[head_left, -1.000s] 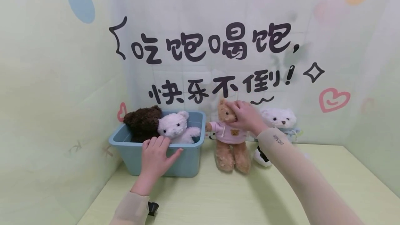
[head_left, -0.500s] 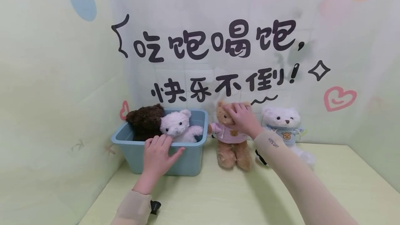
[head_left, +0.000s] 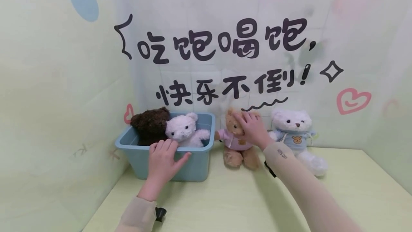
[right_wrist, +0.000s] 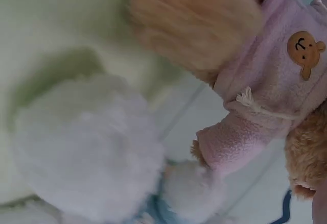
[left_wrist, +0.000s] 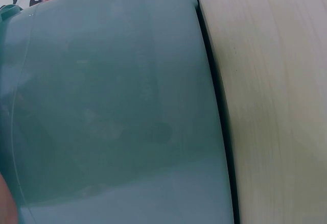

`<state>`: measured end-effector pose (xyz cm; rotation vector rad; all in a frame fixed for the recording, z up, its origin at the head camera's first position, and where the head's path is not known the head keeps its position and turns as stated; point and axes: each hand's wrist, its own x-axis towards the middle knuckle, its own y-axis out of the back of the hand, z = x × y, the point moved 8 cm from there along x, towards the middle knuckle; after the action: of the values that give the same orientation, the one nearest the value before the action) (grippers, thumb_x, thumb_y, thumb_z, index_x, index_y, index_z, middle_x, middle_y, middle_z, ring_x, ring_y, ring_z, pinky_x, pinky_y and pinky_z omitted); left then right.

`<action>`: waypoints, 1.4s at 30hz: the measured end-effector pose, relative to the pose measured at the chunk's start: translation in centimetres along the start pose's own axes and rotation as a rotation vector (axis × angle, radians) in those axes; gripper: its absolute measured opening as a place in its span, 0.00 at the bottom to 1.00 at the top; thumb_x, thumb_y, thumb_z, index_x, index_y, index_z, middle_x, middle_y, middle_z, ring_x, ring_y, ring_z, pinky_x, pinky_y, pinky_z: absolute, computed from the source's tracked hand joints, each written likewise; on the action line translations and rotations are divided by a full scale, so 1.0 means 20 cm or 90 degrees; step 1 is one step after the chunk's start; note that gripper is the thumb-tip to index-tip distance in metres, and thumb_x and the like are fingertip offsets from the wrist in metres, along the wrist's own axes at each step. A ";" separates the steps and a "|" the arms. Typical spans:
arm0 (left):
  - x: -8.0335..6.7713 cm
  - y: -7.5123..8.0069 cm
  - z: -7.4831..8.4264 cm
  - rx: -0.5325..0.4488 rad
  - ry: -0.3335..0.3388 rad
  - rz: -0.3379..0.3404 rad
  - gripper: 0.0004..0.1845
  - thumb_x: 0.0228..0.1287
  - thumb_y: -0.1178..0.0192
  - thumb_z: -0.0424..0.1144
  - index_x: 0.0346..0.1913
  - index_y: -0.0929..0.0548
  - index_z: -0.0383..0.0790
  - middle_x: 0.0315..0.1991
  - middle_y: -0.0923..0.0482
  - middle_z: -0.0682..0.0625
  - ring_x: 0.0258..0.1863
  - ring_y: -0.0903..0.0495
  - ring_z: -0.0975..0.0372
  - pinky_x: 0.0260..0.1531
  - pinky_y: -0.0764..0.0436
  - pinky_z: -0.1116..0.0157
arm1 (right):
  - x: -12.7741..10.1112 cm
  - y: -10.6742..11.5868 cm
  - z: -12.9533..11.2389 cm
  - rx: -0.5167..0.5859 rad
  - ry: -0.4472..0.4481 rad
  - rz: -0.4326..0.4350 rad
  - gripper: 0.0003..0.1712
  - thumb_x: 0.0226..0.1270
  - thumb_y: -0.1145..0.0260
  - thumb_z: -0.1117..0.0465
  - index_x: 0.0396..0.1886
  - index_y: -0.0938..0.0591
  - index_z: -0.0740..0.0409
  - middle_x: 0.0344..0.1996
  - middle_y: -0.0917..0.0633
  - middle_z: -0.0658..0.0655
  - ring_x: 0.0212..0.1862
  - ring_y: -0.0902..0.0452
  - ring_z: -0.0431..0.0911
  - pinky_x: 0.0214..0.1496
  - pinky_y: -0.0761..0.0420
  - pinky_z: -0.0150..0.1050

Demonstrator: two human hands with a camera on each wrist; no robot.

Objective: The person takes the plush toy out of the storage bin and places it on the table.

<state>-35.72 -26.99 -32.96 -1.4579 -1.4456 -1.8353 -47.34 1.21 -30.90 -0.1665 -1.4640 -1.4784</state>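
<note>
My left hand grips the front rim of a blue plastic bin, fingers over the edge and thumb along the outer wall. In the left wrist view, the bin's wall fills most of the picture. My right hand holds a light-brown teddy bear by the head, covering part of its face. This bear wears a pink hoodie and sits on the table against the back wall, feet forward. Inside the bin are a dark-brown teddy bear and a pale pink teddy bear.
To the right of the light-brown bear sits a white teddy bear in a blue hoodie, close to my right forearm. A printed cloth backdrop stands behind the wooden table. Side panels flank the table.
The light-brown bear has sunk from a taller pose to a lower seated one, my right hand moving down with its head. My left hand stays on the bin rim.
</note>
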 end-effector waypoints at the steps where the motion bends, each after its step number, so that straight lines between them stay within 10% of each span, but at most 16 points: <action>1: 0.00 0.00 0.00 -0.001 -0.001 0.002 0.34 0.66 0.60 0.71 0.31 0.27 0.40 0.26 0.30 0.48 0.28 0.31 0.52 0.39 0.35 0.51 | -0.02 -0.02 0.00 0.009 -0.016 -0.018 0.53 0.46 0.24 0.40 0.70 0.36 0.51 0.56 0.27 0.63 0.53 0.29 0.61 0.52 0.33 0.57; 17: 0.01 0.00 0.01 0.002 -0.016 0.025 0.33 0.65 0.57 0.70 0.31 0.27 0.40 0.25 0.31 0.48 0.28 0.32 0.52 0.38 0.35 0.51 | 0.05 -0.06 0.04 0.010 -0.144 -0.170 0.53 0.51 0.26 0.42 0.74 0.40 0.47 0.62 0.32 0.62 0.62 0.36 0.61 0.60 0.46 0.68; 42: -0.06 0.08 0.10 0.027 -0.001 0.022 0.33 0.65 0.58 0.70 0.29 0.29 0.41 0.24 0.33 0.49 0.28 0.32 0.52 0.37 0.35 0.51 | 0.15 0.16 -0.01 0.037 -0.067 -0.159 0.43 0.58 0.30 0.41 0.70 0.33 0.47 0.62 0.27 0.60 0.63 0.31 0.56 0.63 0.47 0.69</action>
<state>-33.06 -26.22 -33.36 -1.4558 -1.4429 -1.7729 -46.55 0.16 -26.74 -0.0264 -1.6572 -1.6444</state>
